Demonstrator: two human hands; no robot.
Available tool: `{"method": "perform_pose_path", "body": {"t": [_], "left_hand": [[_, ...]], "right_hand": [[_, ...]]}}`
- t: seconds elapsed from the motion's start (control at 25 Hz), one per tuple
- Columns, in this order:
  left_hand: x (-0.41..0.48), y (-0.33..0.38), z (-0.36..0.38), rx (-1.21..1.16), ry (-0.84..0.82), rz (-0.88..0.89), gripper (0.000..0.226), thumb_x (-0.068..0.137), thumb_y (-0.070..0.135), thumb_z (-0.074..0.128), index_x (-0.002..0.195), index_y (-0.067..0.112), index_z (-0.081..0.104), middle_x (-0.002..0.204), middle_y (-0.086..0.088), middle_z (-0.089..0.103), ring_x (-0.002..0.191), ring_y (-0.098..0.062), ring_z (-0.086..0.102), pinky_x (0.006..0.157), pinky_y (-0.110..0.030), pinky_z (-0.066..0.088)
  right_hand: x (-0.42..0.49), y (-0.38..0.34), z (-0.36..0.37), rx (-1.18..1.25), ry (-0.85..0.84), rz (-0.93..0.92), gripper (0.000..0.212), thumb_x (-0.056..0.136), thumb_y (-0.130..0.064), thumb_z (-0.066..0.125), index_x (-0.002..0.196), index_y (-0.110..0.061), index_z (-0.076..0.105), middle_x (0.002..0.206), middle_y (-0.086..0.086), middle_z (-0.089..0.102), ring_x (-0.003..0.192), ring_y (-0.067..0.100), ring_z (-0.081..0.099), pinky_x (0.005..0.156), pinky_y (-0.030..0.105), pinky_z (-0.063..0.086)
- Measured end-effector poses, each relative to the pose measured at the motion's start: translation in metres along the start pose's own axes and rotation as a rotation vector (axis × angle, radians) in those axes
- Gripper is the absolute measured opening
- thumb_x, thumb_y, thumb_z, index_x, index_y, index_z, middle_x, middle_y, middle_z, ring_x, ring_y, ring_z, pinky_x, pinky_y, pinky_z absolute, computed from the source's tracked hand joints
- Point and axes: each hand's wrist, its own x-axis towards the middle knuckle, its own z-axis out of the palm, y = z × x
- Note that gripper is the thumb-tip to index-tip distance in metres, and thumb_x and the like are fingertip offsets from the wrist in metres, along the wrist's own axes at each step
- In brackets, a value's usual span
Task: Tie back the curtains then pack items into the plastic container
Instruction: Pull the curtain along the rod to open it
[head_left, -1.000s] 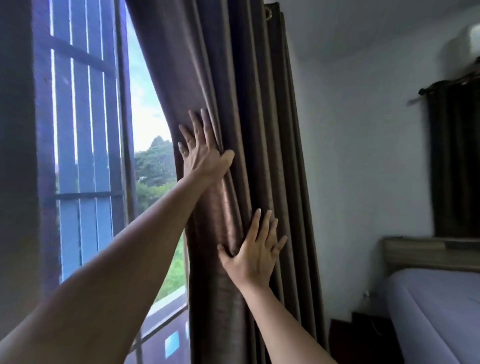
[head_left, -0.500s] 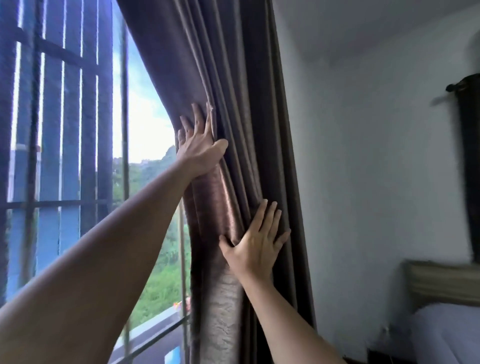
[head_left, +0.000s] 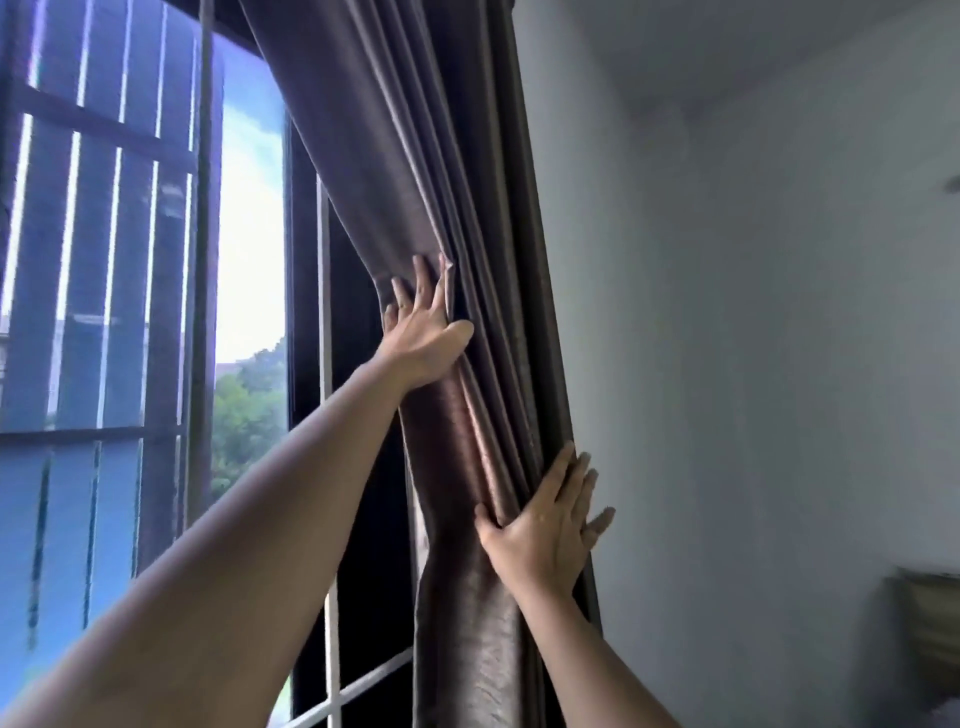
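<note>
A dark brown curtain (head_left: 415, 171) hangs in bunched folds beside the window, gathered toward the wall. My left hand (head_left: 423, 332) is raised high, its straight fingers pressing into the folds at the curtain's left edge. Lower down, my right hand (head_left: 550, 525) lies flat with spread fingers against the curtain's right side, near the wall. No tie-back and no plastic container are in view.
A window (head_left: 249, 249) with blue bars and a white frame fills the left, trees beyond it. A pale wall (head_left: 753, 364) runs on the right. A blurred headboard (head_left: 930, 618) shows at the lower right edge.
Both hands have pushed the curtain further right toward the wall, bunching its folds tighter and uncovering more window. The view has swung left, so the bed has nearly left the frame.
</note>
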Motion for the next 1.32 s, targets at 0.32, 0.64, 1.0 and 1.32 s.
{"method": "perform_pose_path", "body": {"t": [0.32,0.64,1.0,1.32], "left_hand": [[0.006,0.019,0.013,0.047,0.306,-0.102,0.075,0.077,0.072,0.046,0.126,0.018,0.03,0.156,-0.011,0.014,0.143,-0.04,0.011,0.111,-0.063,0.017],[0.014,-0.004,0.004,-0.268,0.388,0.005,0.099,0.069,0.06,0.06,0.144,0.033,0.002,0.151,-0.001,0.036,0.137,-0.028,0.035,0.114,-0.055,0.02],[0.089,0.035,0.052,-0.203,0.376,-0.096,0.059,0.096,0.05,0.03,0.146,0.046,-0.002,0.159,0.008,0.007,0.146,-0.024,0.011,0.117,-0.054,0.011],[0.152,0.098,0.154,-0.144,0.167,-0.123,0.055,0.101,0.041,0.023,0.148,0.036,-0.006,0.159,-0.007,0.003,0.147,-0.027,0.005,0.119,-0.042,0.011]], "right_hand": [[0.019,-0.003,-0.012,0.207,-0.09,-0.05,0.134,0.055,-0.081,0.062,0.146,-0.027,-0.021,0.159,0.007,-0.011,0.147,0.027,-0.002,0.113,0.058,0.0],[0.059,-0.017,-0.019,0.163,-0.16,-0.086,0.137,0.059,-0.069,0.071,0.125,-0.034,-0.044,0.151,0.009,-0.034,0.141,0.032,-0.026,0.106,0.063,-0.015],[0.141,0.035,-0.007,0.274,-0.153,-0.183,0.142,0.064,-0.05,0.077,0.126,-0.028,-0.048,0.15,0.011,-0.036,0.139,0.033,-0.029,0.105,0.057,-0.018],[0.206,0.142,0.02,0.587,-0.424,0.047,0.118,0.07,-0.031,0.073,0.148,-0.027,-0.015,0.157,0.006,0.017,0.142,0.028,0.021,0.117,0.048,0.016]]}}
